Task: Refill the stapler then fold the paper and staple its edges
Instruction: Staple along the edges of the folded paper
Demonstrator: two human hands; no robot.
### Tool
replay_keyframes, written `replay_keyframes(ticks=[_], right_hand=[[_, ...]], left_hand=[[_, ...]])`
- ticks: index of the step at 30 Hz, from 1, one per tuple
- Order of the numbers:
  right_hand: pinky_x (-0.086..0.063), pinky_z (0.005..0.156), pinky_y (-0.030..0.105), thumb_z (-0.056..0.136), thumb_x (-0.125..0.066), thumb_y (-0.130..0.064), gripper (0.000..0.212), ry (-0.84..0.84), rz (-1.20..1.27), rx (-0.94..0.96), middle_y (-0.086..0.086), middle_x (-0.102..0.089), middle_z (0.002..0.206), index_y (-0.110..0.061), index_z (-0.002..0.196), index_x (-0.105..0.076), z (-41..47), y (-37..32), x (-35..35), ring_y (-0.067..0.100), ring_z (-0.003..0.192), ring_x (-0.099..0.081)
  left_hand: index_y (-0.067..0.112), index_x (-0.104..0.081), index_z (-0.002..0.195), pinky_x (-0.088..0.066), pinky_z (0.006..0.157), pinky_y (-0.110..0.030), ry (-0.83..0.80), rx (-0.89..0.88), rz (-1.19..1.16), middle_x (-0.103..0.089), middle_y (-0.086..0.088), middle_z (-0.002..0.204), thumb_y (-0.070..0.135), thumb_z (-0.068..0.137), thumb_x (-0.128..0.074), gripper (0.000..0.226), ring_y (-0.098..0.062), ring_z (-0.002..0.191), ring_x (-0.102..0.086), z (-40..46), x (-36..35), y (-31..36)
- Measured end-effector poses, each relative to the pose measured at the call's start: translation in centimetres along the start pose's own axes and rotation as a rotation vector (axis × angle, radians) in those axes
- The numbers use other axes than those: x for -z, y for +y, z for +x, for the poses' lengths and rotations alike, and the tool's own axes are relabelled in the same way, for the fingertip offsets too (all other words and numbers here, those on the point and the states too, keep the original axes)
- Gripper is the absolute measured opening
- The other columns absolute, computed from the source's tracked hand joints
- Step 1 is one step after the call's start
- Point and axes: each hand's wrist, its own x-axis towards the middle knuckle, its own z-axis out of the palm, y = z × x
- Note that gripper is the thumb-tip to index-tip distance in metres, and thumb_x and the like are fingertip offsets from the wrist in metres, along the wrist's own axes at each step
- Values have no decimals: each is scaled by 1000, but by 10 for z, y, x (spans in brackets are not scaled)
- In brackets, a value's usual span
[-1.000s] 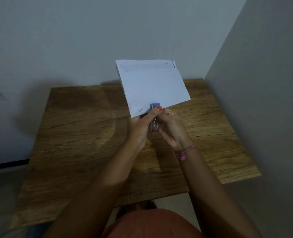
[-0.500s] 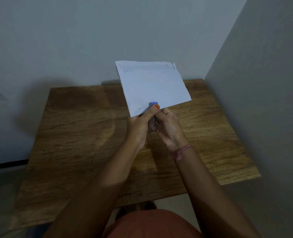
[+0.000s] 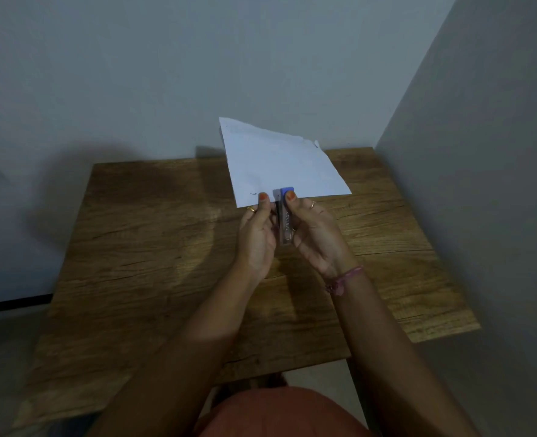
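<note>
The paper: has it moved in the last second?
Yes. The folded paper has turned clockwise, its far-right corner dropping closer to the wooden table's back edge.

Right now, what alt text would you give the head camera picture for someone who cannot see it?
Two hands hold a folded white paper above a wooden table: the left hand pinches its near edge, and the right hand grips a small stapler whose blue tip sits on that edge. Plain grey walls stand behind.

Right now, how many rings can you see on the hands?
2: one ring on the left hand, one ring on the right hand. Others may be hidden behind curled fingers.
</note>
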Motion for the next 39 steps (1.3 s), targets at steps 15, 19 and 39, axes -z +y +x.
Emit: replay_keyframes(ticks=[15, 19, 39], right_hand=[[-42, 68, 8, 80, -76, -19, 39, 307, -1300, 92, -7, -63, 101, -16, 117, -64, 6, 13, 76, 2, 87, -57], [-40, 69, 12, 77, -79, -25, 35, 307, -1376, 102, -8, -59, 100, -18, 109, -66, 6, 28, 91, 9, 93, -59], [-50, 77, 41, 96, -44, -45, 45, 331, -561, -155, 14, -65, 88, -3, 86, -56, 4, -45, 114, 30, 87, -63]], left_hand=[[7, -46, 116, -57, 83, -28, 90, 68, -103, -55, -17, 126, 17, 100, -50, 19, -20, 108, -62, 15, 13, 22], [0, -39, 129, -58, 83, -30, 115, 71, -72, -52, -19, 131, 13, 98, -52, 36, -23, 101, -65, 16, 17, 24], [7, -58, 115, -59, 69, -30, -181, 311, 533, -76, -8, 101, 15, 101, -46, 21, -23, 91, -73, 33, 35, 90]])
